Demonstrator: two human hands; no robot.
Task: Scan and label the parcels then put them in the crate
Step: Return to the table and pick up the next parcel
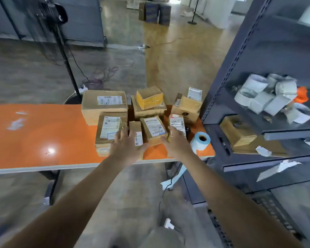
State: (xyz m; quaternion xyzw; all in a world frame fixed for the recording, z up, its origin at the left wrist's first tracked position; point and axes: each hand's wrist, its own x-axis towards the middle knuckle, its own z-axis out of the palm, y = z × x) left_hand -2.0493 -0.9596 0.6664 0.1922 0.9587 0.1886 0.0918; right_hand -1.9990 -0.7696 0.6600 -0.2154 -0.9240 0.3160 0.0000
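The bench (34,133) has an orange top with a pale front edge; its left half carries only glare and a few pale scuffs. A black stand pole (65,56) rises from the floor behind the bench. The parcels are grouped on the right half of the bench. At the back left of the group sits the large parcel (104,106), a brown carton with a white label on its top face. In front of it, touching, lies the flat parcel (106,133), label up. The left hand (125,146) is extended over the front edge of the group with fingers spread and straight, gripping nothing; its fingertips reach the right edge of the flat parcel and the narrow parcel (136,134) beside it, and actual contact cannot be confirmed. Just right of the narrow parcel lies the centre parcel (154,128), label up, between the two hands. Behind it a yellow-taped parcel (149,97) rests tilted on top of a wider brown parcel (147,110). The right hand (175,141) is likewise spread and holds nothing; its fingertips are at the striped-label parcel (177,122), its thumb near the centre parcel. Behind stands an open carton (186,109) with a white slip at its top. A blue label roll (201,140) sits at the right end of the bench. A dark metal rack (240,51) stands just beside the bench; its shelves hold white rolls (256,93) and a cardboard box (237,131)
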